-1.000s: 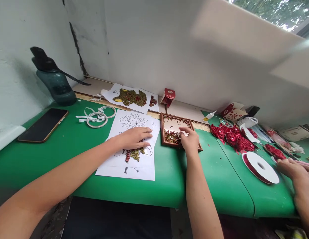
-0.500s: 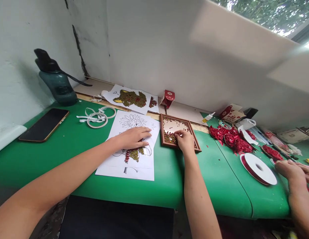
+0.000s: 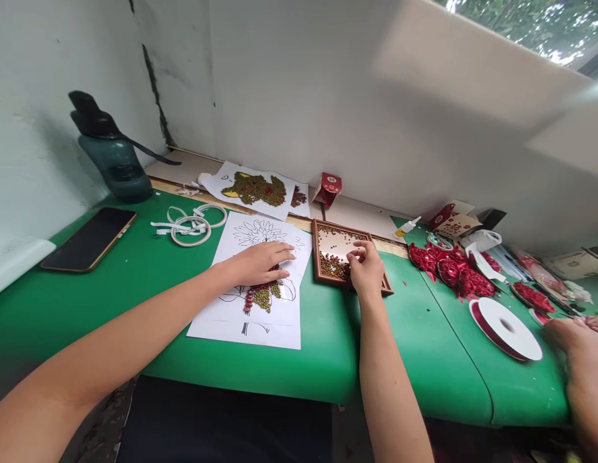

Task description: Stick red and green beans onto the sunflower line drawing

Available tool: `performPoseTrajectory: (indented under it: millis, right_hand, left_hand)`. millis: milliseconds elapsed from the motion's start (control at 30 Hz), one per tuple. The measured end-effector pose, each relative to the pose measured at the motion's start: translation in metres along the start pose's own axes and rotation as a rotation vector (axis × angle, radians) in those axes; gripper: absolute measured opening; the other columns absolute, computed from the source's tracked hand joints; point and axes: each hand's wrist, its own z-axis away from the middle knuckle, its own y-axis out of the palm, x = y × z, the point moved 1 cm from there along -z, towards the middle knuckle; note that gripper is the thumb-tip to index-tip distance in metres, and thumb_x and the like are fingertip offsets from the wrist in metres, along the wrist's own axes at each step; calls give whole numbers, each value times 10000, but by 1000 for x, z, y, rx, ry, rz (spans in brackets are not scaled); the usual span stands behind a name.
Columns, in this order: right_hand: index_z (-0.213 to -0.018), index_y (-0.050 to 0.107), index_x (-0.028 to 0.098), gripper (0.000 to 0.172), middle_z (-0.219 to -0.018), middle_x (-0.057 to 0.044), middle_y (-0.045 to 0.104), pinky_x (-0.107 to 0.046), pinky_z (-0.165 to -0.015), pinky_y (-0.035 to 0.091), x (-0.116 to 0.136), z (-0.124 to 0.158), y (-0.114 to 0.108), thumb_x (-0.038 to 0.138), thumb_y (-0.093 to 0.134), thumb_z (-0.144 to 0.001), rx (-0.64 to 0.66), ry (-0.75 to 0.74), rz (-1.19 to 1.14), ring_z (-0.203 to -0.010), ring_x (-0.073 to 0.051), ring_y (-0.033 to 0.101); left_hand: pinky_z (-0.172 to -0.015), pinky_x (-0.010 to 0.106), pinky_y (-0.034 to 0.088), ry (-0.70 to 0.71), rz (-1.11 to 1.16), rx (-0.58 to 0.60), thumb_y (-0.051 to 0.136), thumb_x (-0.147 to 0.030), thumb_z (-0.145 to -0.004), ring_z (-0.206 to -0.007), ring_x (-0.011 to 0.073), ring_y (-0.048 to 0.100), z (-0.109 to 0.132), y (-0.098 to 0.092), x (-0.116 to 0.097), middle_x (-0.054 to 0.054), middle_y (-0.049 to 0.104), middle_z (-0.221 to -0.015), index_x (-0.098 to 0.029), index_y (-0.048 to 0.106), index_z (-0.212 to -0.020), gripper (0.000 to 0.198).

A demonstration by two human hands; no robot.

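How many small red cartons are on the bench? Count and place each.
2. One red carton leans by the wall behind the wooden tray; the other carton lies open right of the glue bottle. Clutter there may hide more.

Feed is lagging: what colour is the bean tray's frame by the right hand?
Brown; the frame shows best in the head view.

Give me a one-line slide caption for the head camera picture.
With the left hand flat on a flower drawing, the right hand reaches into a brown tray of beans.
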Motion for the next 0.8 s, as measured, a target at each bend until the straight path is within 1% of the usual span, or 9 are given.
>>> performPoseTrajectory:
  millis: [100, 167, 267, 367, 533, 667, 800]
  right_hand:
    - [-1131, 658, 249, 376, -849, -27, 762, -322, -716, 403, -2, -1, 3, 248, 595, -761, 106, 20, 19, -749, -229, 619]
    - [-1149, 664, 262, 388, -876, -24, 772, -321, -712, 398, -2, -2, 5, 244, 601, -767, 125, 20, 42, -776, -234, 633]
    - [-1185, 669, 273, 424, -904, -25, 778, -327, -717, 397, -3, -4, 7, 220, 599, -769, 122, 18, 88, -797, -243, 644]
    - [-1209, 665, 272, 449, -909, -33, 778, -333, -716, 396, -4, -5, 7, 195, 587, -773, 118, 26, 116, -799, -251, 650]
    - [-1317, 615, 268, 540, -931, -40, 778, -344, -729, 406, -4, -3, 5, 197, 588, -783, 87, 28, 164, -823, -268, 651]
    - [-1313, 620, 260, 540, -929, -51, 774, -359, -766, 420, -7, -3, 4, 203, 602, -777, 67, 42, 189, -883, -290, 660]
    - [-1352, 592, 257, 592, -883, -61, 755, -365, -749, 420, -8, -3, 4, 163, 572, -768, 88, 10, 195, -843, -295, 650]
  left_hand:
    - [-1193, 466, 417, 1, -1, -3, 540, -417, -1060, -1462, 309, 478, 0, 1, 1, 111, 496, -1600, -222, 587, -1439, 429]
    - [-1189, 469, 420, 4, -2, -6, 540, -418, -1059, -1459, 310, 480, 0, 0, 0, 112, 499, -1597, -223, 590, -1431, 424]
    - [-1193, 474, 414, 17, 8, -23, 511, -405, -1066, -1448, 304, 490, 0, -2, -1, 111, 514, -1581, -226, 593, -1421, 406]
    - [-1196, 486, 408, 14, 14, -35, 461, -331, -1065, -1437, 301, 497, 0, -5, 0, 110, 534, -1559, -221, 594, -1417, 392]
    - [-1198, 492, 405, -11, -10, -55, 479, -225, -995, -1418, 302, 503, 0, -10, 7, 116, 557, -1520, -197, 601, -1405, 428]
    - [-1190, 486, 409, -20, -21, -53, 481, -230, -991, -1401, 292, 507, 1, -9, 10, 110, 563, -1507, -198, 594, -1405, 431]
    - [-1181, 483, 414, -16, -12, -53, 468, -275, -1015, -1404, 295, 502, 1, -7, 11, 101, 567, -1507, -218, 598, -1405, 416]
